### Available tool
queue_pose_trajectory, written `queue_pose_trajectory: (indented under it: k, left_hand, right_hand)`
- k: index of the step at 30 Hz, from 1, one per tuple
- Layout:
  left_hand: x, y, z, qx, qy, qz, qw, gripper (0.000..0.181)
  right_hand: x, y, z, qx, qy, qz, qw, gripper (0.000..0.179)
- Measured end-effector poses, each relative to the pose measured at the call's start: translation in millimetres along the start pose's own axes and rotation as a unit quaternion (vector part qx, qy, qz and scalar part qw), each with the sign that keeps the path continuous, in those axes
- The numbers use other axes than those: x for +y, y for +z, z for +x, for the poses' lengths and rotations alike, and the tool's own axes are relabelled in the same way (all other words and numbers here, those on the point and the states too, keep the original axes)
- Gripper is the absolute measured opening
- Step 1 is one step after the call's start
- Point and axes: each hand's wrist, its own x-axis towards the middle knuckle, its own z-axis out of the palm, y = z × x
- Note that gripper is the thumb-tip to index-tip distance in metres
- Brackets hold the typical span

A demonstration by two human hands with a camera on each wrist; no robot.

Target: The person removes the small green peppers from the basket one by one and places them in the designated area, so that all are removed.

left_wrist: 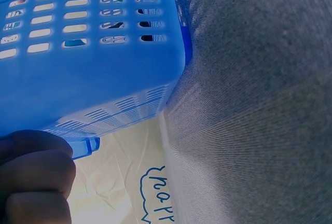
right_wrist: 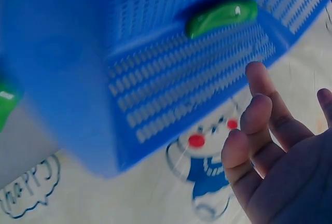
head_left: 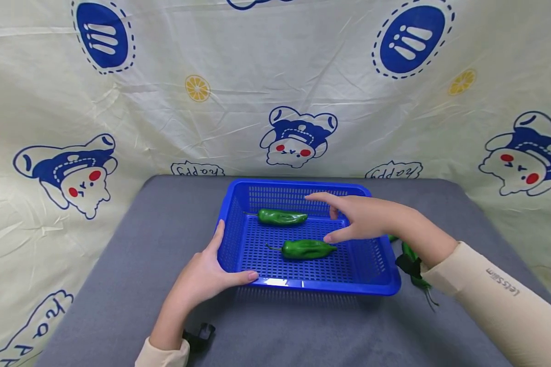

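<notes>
A blue plastic basket point(head_left: 314, 289) with slotted walls rests on the grey cloth. Inside lie two green peppers: one farther back point(head_left: 282, 217), and one nearer the front point(head_left: 308, 249). My left hand point(head_left: 205, 278) grips the basket's near-left corner, thumb along the front rim and fingers at the left side; the left wrist view shows its curled fingers point(left_wrist: 39, 172) against the outer wall. Over the basket's right half hovers my right hand point(head_left: 365, 216), fingers spread and holding nothing. Its thumb overlaps the tip of the nearer pepper in the head view.
Several more green peppers point(head_left: 409, 251) lie on the grey cloth point(head_left: 165, 224) right of the basket, partly hidden by my right wrist. A pale patterned sheet point(head_left: 239, 127) hangs behind the table and along its sides.
</notes>
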Motion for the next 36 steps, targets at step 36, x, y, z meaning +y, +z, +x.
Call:
queue_pose_trajectory:
  k: [36]
  left_hand:
    - [0.2, 1.7, 1.5, -0.002, -0.002, -0.009, 1.0, 0.131]
  right_hand:
    - [-37.1, 49.2, 63.5, -0.122, 0.023, -0.153, 0.9805, 0.095]
